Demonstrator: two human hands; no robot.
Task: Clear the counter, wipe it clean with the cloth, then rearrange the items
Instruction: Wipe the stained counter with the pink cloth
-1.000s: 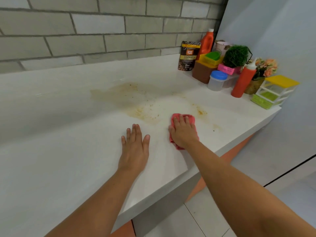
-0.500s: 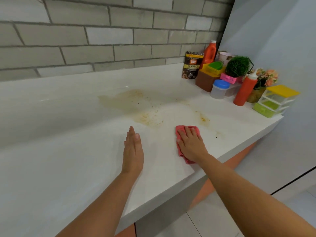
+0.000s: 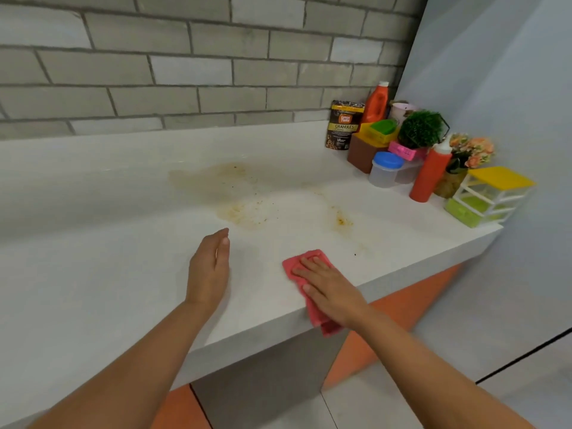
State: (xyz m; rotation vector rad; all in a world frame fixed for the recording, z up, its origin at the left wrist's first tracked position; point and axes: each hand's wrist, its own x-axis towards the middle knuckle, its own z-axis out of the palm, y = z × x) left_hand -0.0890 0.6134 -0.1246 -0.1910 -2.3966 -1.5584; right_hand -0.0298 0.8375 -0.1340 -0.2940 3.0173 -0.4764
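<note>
Your right hand (image 3: 329, 287) lies flat with straight fingers, pressing the pink cloth (image 3: 292, 264) onto the worktop (image 3: 93, 274) at its front edge, where the cloth's near end hangs over the lip. Your left hand (image 3: 209, 270) is turned on its edge, fingers straight and holding nothing, apart from the cloth on its left. Beyond both hands, brown stains (image 3: 241, 212) mark the middle, and a granules pouch (image 3: 343, 125), blue-lidded tub (image 3: 385, 168), red squeeze bottle (image 3: 428, 178) and small drawer unit (image 3: 489, 193) crowd the far right corner.

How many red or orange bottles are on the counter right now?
2. An orange bottle stands in the back corner, beside the granules pouch; a red squeeze bottle stands nearer the front, beside the yellow-topped drawer unit. The clutter could hide others.
</note>
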